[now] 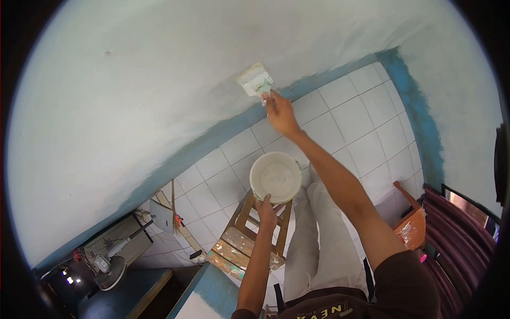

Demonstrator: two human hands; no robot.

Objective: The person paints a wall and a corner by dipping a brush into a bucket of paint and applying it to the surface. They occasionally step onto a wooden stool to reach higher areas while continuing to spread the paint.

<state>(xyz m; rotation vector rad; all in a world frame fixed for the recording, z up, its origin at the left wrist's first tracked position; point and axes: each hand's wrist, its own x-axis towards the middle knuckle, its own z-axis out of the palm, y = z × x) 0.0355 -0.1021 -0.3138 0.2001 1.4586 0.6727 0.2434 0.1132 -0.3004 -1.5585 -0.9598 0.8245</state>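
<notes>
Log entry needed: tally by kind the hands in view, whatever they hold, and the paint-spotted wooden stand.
Hands: 2 (left hand, right hand)
Brush: 1, in the right hand
Bucket: 1, in the left hand
Wooden stand: 1
Total: 5

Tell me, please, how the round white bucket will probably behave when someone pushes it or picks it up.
The bucket would probably feel stiff, since it looks evenly round. It may be fairly light for its size, as only the left hand supports it. With its open top, any liquid inside could spill if it tips.
</notes>
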